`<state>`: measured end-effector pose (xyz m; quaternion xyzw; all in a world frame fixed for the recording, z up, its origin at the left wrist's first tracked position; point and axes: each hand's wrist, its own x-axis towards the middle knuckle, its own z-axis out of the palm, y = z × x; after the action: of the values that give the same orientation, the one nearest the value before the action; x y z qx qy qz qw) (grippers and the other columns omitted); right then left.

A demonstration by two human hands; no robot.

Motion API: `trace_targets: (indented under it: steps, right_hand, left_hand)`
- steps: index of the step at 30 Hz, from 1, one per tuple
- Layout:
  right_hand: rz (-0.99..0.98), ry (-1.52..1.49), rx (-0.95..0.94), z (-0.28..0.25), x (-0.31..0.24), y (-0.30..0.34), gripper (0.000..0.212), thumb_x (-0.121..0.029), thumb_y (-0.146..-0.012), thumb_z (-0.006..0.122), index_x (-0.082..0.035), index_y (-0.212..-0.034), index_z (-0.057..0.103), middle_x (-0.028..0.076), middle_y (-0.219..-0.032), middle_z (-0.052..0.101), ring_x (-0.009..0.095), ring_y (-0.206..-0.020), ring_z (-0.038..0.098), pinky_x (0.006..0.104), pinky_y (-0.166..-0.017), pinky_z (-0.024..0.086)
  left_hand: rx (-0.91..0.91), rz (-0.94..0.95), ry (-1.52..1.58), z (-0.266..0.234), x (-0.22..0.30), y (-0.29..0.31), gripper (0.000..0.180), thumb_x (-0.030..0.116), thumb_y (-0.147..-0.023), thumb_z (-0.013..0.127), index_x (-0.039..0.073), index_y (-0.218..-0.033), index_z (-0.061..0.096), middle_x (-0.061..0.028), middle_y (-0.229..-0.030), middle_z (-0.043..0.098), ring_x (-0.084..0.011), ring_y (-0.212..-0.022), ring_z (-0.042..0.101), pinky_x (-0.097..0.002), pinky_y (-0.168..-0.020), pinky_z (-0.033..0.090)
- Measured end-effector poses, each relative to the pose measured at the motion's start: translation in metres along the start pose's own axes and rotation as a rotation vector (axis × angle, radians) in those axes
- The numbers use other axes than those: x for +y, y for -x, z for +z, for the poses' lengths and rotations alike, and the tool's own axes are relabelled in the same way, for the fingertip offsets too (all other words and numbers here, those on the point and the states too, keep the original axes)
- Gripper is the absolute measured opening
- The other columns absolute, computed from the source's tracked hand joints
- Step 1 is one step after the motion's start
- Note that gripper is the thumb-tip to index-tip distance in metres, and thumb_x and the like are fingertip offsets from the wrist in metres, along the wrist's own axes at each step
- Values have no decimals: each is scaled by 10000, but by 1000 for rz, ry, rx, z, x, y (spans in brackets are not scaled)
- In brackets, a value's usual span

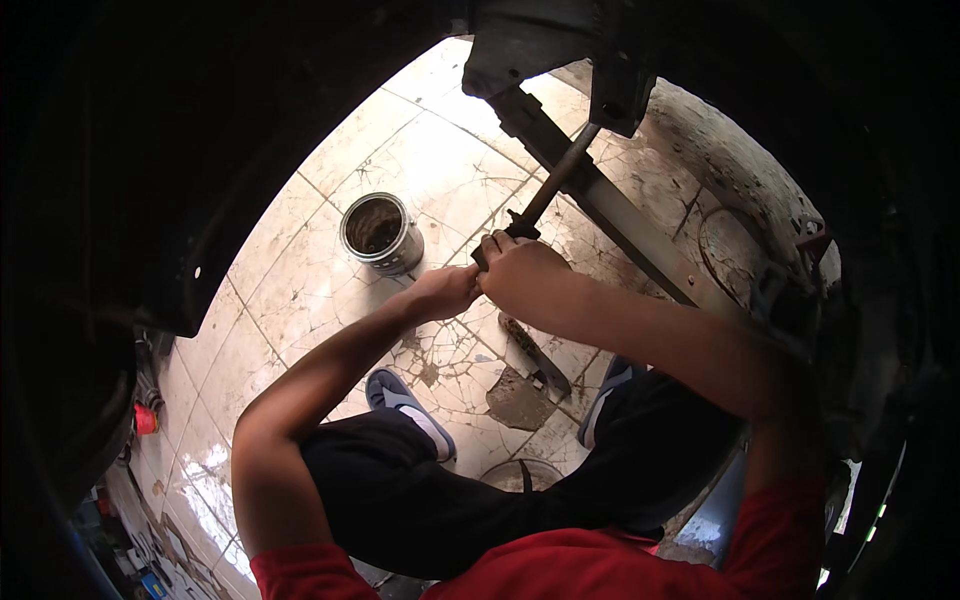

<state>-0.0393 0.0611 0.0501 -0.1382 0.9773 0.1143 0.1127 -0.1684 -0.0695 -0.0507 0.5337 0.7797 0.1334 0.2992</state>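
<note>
A greyish metal rod [558, 178] slants down from a dark bracket [617, 98] at the top and ends in a dark fitting [522, 227], whose exact kind I cannot make out. My right hand [522, 272] is closed round the lower end of that fitting, fingers over its top. Pressed against it from the left, my left hand [448, 291] has its fingers closed at the same end. The fingertips partly hide what they grip. Below my hands, a long tool with a dark handle [552, 380] and a rough brownish end lies on the floor; it looks like a brush.
An open metal can [384, 240], brown inside, stands on the cracked tile floor [300, 235] left of my hands. Behind the rod a long metal beam [625, 215] runs diagonally. Dark vehicle-like bodywork [160, 200] arches around me. A red object [146, 419] lies far left.
</note>
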Motion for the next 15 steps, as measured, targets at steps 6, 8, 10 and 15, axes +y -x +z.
trace_targets:
  steps: [6, 8, 10, 15]
  right_hand:
    - [0, -28, -6, -10, -9, 5, 399, -149, -872, 621, 70, -1204, 641, 283, -1395, 490, 344, -1295, 504, 372, -1005, 456]
    - [-17, -58, 19, -2, -1, -2, 323, -143, -873, 597, -5, -1154, 673, 253, -1328, 537, 342, -1291, 513, 385, -961, 494]
    - [-18, -43, 34, 2, 16, -3, 303, -122, -861, 603, -27, -1137, 685, 238, -1294, 562, 350, -1272, 534, 410, -950, 517]
    - [-45, -458, -201, -58, 37, 15, 423, -39, -899, 562, -122, -1313, 594, 162, -1348, 573, 297, -1246, 567, 413, -1002, 504]
  left_hand:
    - [-24, -36, -11, -1, -1, 3, 356, 367, -971, 489, 72, -1137, 598, -211, -1013, 688, -393, -988, 652, -478, -836, 514]
    - [-44, -69, -37, 0, -3, -1, 342, 369, -975, 486, 88, -1124, 612, -211, -1015, 687, -394, -998, 648, -483, -846, 509]
    - [-31, -23, -18, -10, 13, -4, 336, 375, -978, 484, 104, -1128, 615, -219, -1013, 686, -402, -995, 647, -487, -842, 510]
    - [-21, -59, -20, 2, -9, 1, 393, 446, -994, 475, 150, -1220, 599, -228, -955, 690, -426, -943, 654, -492, -807, 518]
